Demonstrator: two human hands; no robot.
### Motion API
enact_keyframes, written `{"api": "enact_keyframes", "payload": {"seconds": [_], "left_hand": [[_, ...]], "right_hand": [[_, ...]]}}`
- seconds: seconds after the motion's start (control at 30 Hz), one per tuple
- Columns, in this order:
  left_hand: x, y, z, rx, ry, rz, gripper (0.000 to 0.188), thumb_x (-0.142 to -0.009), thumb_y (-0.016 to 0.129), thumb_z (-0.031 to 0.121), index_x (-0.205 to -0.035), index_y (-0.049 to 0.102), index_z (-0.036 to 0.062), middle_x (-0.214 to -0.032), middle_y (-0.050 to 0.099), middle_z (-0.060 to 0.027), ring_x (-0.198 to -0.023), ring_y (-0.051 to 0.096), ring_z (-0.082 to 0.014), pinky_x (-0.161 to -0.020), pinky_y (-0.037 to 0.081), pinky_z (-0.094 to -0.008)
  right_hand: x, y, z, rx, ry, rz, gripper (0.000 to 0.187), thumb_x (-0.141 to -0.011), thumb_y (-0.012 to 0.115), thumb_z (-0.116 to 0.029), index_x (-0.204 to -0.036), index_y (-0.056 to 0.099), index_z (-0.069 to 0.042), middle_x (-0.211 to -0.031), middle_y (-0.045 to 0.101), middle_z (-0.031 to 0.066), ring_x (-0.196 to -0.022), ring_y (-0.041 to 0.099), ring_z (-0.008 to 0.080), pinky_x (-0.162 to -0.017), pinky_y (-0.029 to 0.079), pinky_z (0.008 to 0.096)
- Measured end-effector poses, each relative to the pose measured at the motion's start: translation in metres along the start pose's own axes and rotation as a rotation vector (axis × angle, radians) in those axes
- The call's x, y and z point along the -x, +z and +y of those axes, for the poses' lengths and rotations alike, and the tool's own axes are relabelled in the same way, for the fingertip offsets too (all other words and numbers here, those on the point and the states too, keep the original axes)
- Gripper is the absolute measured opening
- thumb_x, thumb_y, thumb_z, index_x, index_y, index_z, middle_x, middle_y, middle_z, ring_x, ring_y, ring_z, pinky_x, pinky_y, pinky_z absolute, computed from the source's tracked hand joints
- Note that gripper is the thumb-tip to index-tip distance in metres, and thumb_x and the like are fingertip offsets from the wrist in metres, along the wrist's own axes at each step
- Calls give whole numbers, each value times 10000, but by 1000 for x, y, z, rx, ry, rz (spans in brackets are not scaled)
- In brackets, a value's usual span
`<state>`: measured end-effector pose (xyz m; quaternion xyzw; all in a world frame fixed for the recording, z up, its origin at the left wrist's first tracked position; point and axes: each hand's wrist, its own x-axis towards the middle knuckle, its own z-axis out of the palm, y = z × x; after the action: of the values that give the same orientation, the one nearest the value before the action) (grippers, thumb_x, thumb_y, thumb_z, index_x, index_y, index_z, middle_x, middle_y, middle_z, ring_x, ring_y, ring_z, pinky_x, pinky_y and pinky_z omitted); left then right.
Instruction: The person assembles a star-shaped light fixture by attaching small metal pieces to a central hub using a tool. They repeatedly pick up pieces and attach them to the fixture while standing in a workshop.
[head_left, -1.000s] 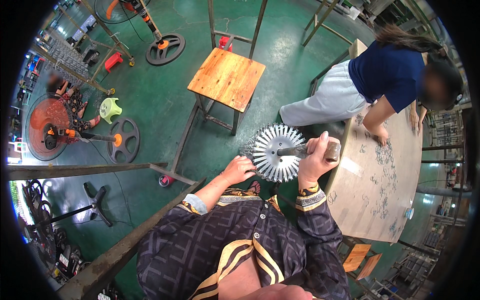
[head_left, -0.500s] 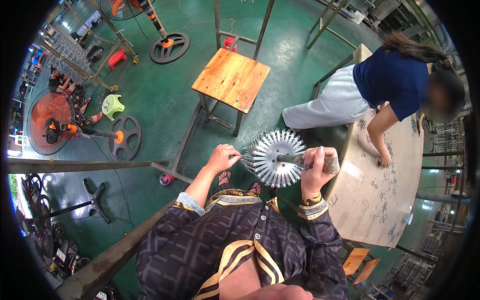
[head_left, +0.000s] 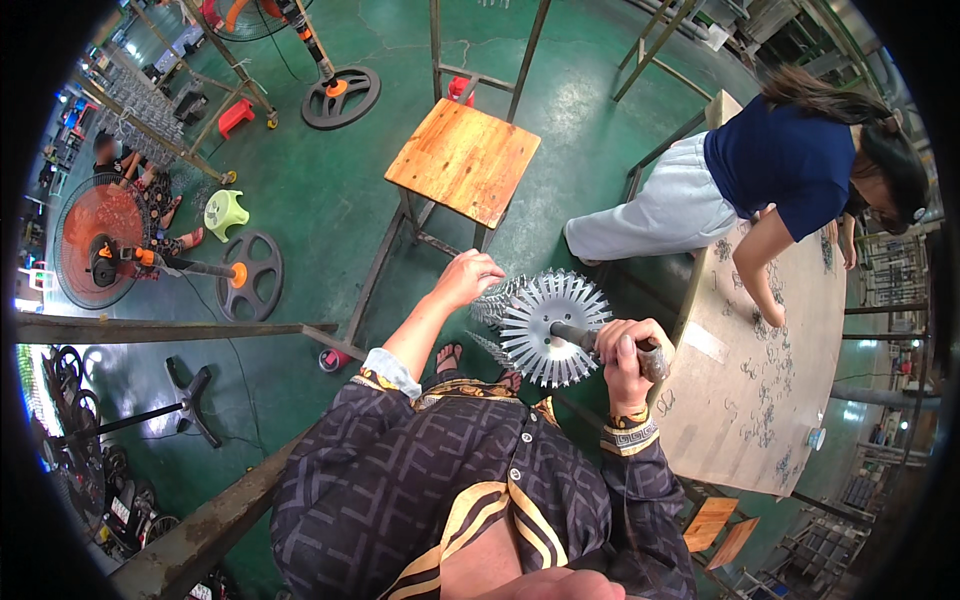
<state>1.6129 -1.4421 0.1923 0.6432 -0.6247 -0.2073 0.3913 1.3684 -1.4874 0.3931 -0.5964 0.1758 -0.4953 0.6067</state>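
My right hand (head_left: 626, 362) is wrapped round the thick grey-brown handle (head_left: 574, 337) of a round metal disc (head_left: 540, 325) with slotted, tooth-like strips around its rim. The disc hangs tilted in front of my body. Along its left side and behind it are strands of small shiny metal pieces (head_left: 492, 303). Just above these, my left hand (head_left: 466, 280) has its thumb and fingers pinched together. Anything between those fingertips is too small to make out.
On the right stands a pale table (head_left: 720, 435) with small dark pieces scattered over it; a co-worker (head_left: 785, 165) leans across it. A wooden stool (head_left: 465, 155) is ahead. Metal frame bars (head_left: 215, 515) run along my left, with a standing fan (head_left: 95, 245) beyond.
My left hand has moved up and slightly right, away from my body. The disc has dropped and tilted a little, and the right hand has turned and lowered with its handle.
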Motion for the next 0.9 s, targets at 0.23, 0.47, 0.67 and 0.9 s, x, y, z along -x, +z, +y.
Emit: {"api": "enact_keyframes", "payload": {"seconds": [0.23,0.47,0.67,0.9], "left_hand": [[-23,18,3,38,47,-206,232,-719,701,89,-946,700,139,-964,665,-4,-958,555,-227,-862,452,-356],[-24,36,-12,49,50,-389,239,-714,697,93,-944,705,157,-980,671,-6,-971,556,-236,-874,449,-371],[-24,37,-11,56,67,-450,272,-705,699,102,-959,717,200,-984,667,-29,-983,563,-257,-893,440,-381],[-27,38,-10,59,65,-507,288,-715,668,78,-973,715,198,-974,664,-42,-965,564,-265,-879,441,-382]], "right_hand": [[4,-7,-8,34,28,-108,211,-809,616,-119,-694,462,-32,-533,488,60,-454,439,147,-503,413,303],[7,-12,-11,-18,34,-126,166,-749,628,-33,-662,488,-13,-535,524,68,-464,486,167,-519,447,304],[10,-17,-13,-28,52,-153,169,-733,632,-33,-651,485,-11,-535,518,74,-468,486,177,-529,448,307],[9,-22,-19,-21,61,-181,162,-723,628,-31,-648,486,-11,-538,519,75,-468,488,183,-528,450,308]]}}
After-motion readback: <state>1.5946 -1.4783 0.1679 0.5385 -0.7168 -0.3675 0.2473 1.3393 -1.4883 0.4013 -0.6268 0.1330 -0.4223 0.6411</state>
